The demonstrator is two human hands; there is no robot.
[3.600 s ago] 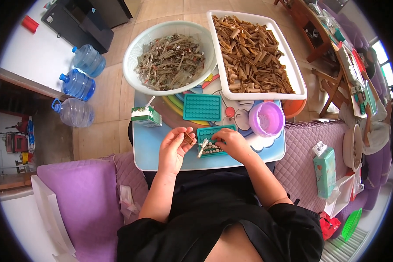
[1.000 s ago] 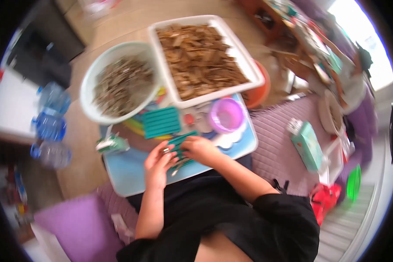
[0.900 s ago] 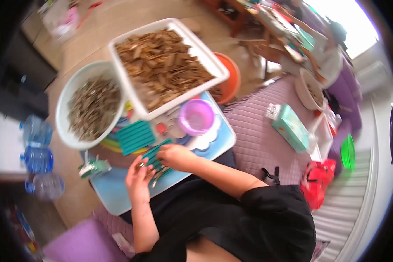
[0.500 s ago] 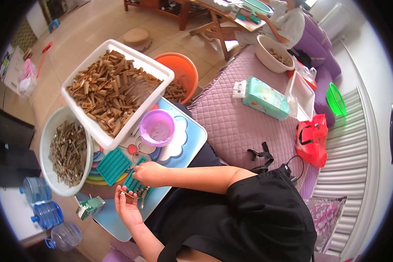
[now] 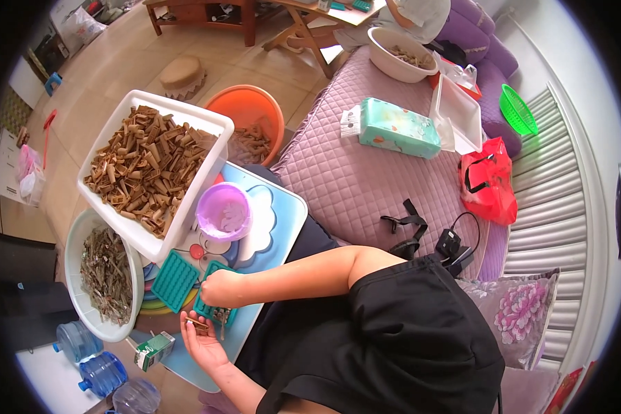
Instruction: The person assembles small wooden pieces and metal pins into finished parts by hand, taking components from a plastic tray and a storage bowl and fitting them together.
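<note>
Both hands meet over the teal grid mould [image 5: 214, 307] on the blue tray [image 5: 283, 214]: the left hand [image 5: 201, 339] lies cupped open holding small brown sticks [image 5: 199, 324], the right hand [image 5: 217, 288] closed beside it, apparently for loading.

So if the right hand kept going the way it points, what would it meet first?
Probably the teal grid tray beside the one it rests on, then the white bowl of sticks. The right hand points toward the picture's left; depth is unclear.
</note>
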